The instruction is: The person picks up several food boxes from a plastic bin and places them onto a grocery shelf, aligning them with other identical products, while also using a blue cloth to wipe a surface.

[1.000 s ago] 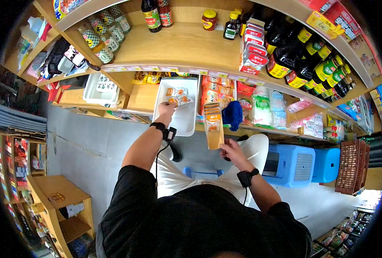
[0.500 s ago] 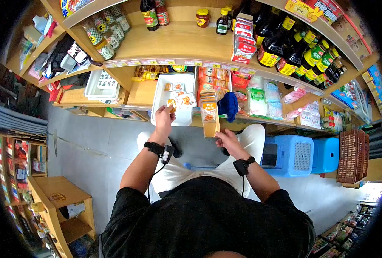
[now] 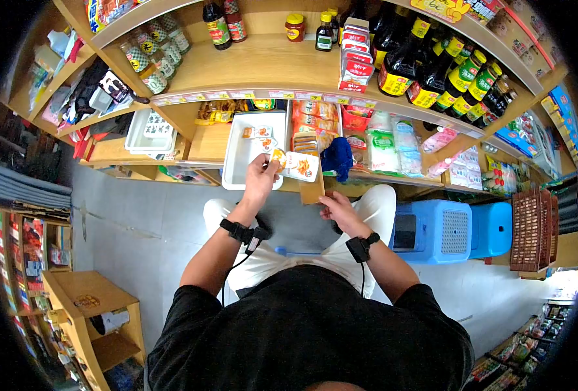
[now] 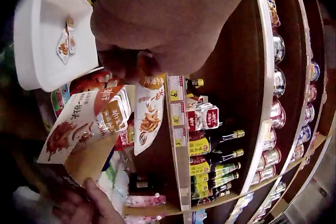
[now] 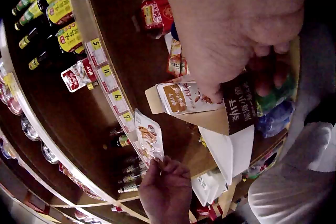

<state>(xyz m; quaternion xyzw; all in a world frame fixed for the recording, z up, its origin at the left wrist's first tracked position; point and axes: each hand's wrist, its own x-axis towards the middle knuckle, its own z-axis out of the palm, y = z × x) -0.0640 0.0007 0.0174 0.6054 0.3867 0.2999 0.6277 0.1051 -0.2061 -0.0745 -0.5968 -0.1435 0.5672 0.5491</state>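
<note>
Two hands: left hand (image 3: 261, 179) pinches white-orange packet (image 3: 301, 166); right hand (image 3: 341, 212) grips open carton (image 3: 312, 192).
Tray (image 3: 235, 163): loose packets (image 3: 257, 132) inside.
Blue cloth (image 3: 336, 158): just beside carton.
Carton lettering: 劲仔.
Price tags (image 5: 96, 53): "5", "11".

L hand (image 4: 157, 24), cropped by the L wrist view's top edge, has fingers lost in shadow; white pkt (image 3: 302, 165) partly hides the carton (image 3: 312, 192) in head view, where price tags' (image 3: 242, 95) fine print is too small to read.
</note>
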